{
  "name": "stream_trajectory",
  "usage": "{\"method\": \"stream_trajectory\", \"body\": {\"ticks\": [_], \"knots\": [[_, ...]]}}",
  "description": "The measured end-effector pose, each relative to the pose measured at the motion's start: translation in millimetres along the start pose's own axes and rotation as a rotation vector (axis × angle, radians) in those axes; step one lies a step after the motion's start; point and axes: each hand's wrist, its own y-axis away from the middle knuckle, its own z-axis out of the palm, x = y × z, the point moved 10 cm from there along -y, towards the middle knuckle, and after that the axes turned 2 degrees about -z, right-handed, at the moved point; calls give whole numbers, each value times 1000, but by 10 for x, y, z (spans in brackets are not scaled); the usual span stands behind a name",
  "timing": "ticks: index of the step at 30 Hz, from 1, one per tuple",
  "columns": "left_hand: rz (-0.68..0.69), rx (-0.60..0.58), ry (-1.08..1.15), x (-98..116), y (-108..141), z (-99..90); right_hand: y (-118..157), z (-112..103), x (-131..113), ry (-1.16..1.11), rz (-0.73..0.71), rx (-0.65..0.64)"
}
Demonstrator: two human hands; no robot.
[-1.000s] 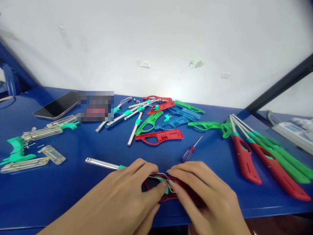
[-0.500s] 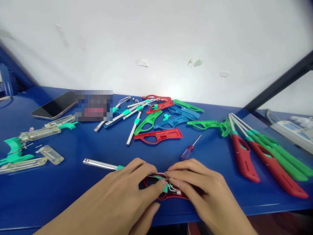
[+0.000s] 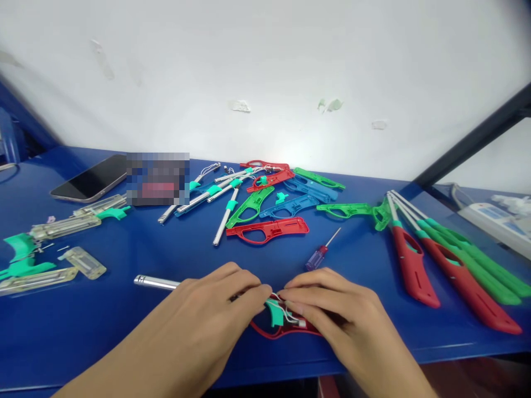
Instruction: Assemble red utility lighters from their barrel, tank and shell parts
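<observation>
A red half shell of a long-necked lighter [image 3: 271, 334] lies at the front of the blue table, between my hands. Inside it sit a green trigger [image 3: 275, 313] and white wires [image 3: 292, 317] with a small white connector. My left hand [image 3: 207, 309] is closed around the shell's left end, its thumb and fingertips at the wires' edge. A silver metal tube [image 3: 155, 282] sticks out leftward from under that hand. Closed over the shell's right part, my right hand [image 3: 348, 309] has its thumb and fingertips pressed near the wires. The hands cover both ends of the shell.
A screwdriver [image 3: 319, 254] lies just beyond my right hand. Loose red, green and blue half shells and silver tubes [image 3: 226, 221] are scattered behind. Whole lighters [image 3: 415, 271] lie at right. A phone [image 3: 91, 177] and clear fuel tanks [image 3: 85, 262] are at left.
My left thumb has moved up and off the green trigger, so more of the trigger shows. The silver tube has shifted slightly left. My right hand stays nearly still.
</observation>
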Motion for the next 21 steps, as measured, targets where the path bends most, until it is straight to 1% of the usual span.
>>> {"method": "stream_trajectory", "body": {"ticks": [4,7,9,13,17,21], "knots": [[-49,-85,-10,-77,-56,121,0,-11,-13,-7,12,11],[-56,-98,-23,-79,-85,145,11,5,-12,-13,58,-1],[-58,-81,-48,-63,-100,126,27,19,1,-8,96,-11],[-9,-50,-137,32,-126,58,51,38,29,1,134,-22],[56,2,-226,133,-132,-46,44,51,38,-4,135,-27],[143,58,-307,262,-125,-105,34,48,18,-11,126,-23]]}}
